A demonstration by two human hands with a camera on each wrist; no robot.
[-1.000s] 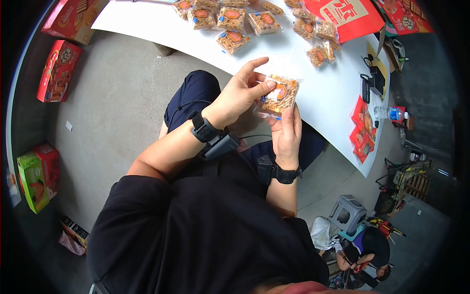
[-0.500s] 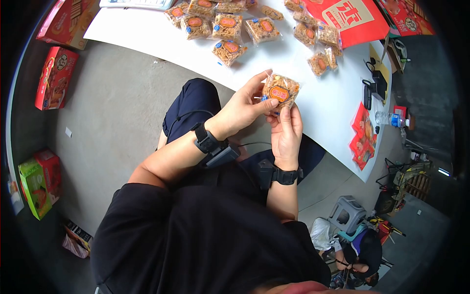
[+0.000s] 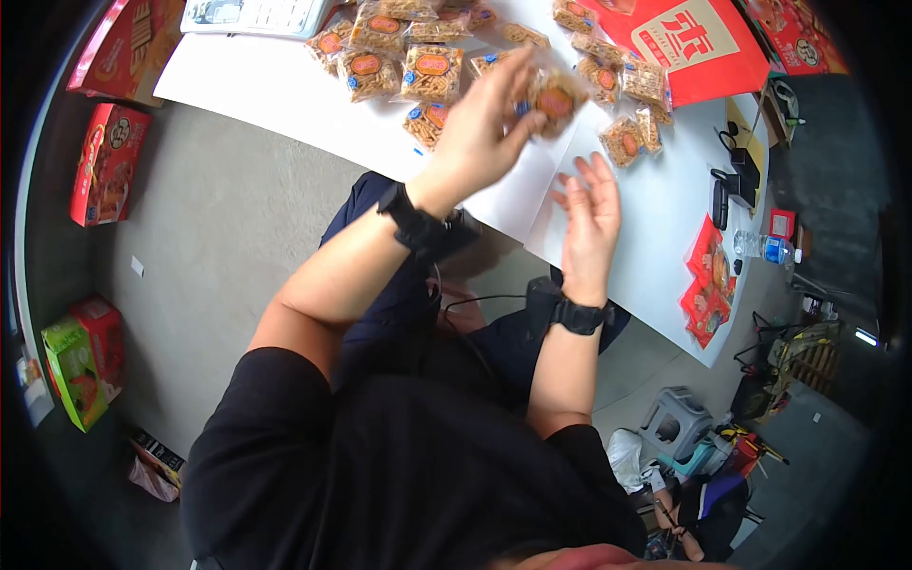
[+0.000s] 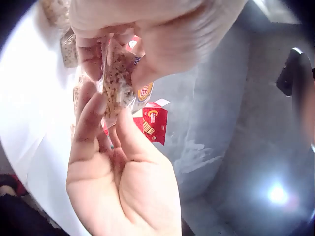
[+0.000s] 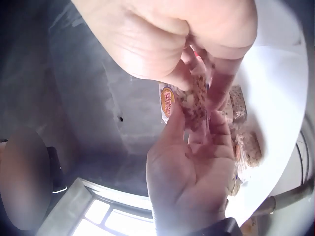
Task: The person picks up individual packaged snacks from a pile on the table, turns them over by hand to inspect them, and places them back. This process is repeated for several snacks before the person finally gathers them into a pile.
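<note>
In the head view my left hand (image 3: 475, 133) grips a clear-wrapped snack packet (image 3: 556, 100) with an orange oval label, blurred, above the white table's near edge. My right hand (image 3: 591, 228) stands apart, below and right of it, fingers spread and holding nothing. Both wrist views instead show the two hands meeting at the packet: in the left wrist view, left hand (image 4: 162, 37) above and right hand (image 4: 123, 187) below the packet (image 4: 115, 83); in the right wrist view, right hand (image 5: 172, 34) above and left hand (image 5: 192, 182) below the packet (image 5: 168, 101).
Several similar packets (image 3: 432, 74) lie on the white table (image 3: 237, 81), with a red bag (image 3: 703, 47) behind. To the right are a red wrapper (image 3: 708, 285) and a water bottle (image 3: 765, 249). Boxes (image 3: 109, 166) stand on the floor at left; another person sits at lower right.
My left hand has moved forward over the table with the packet. My right hand has let go of it in the head view and shifted right, its fingers spreading.
</note>
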